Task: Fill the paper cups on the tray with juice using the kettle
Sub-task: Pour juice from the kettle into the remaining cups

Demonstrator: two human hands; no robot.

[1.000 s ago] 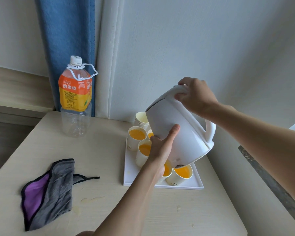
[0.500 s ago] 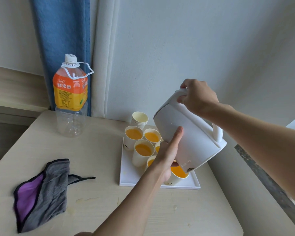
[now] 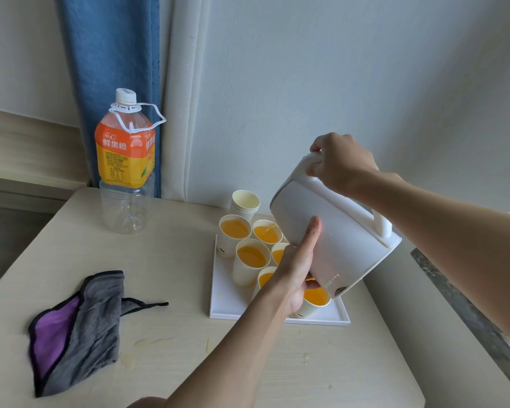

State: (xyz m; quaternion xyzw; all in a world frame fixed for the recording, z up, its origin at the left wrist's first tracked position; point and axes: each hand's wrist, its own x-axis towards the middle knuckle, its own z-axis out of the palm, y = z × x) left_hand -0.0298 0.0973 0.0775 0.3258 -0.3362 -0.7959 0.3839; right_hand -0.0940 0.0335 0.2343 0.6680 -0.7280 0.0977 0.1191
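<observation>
A white kettle (image 3: 336, 231) hangs tilted over a white tray (image 3: 230, 304), spout down to the left. A thin stream of juice runs from it into a back paper cup (image 3: 267, 232). My right hand (image 3: 340, 163) grips the top of the kettle's handle. My left hand (image 3: 299, 260) presses flat, fingers straight, against the kettle's side and bottom. Several paper cups on the tray hold orange juice, among them a back left cup (image 3: 234, 231) and a front cup (image 3: 314, 301) partly hidden under the kettle.
A stack of empty paper cups (image 3: 245, 204) stands behind the tray. A large juice bottle (image 3: 125, 160), nearly empty, stands at the table's back left before a blue curtain. A grey and purple cloth (image 3: 77, 328) lies front left. Small juice spills (image 3: 153, 341) dot the tabletop.
The kettle has shifted right and back, uncovering more cups. Its spout now hangs over a back cup and juice runs into it. Both hands keep their hold.
</observation>
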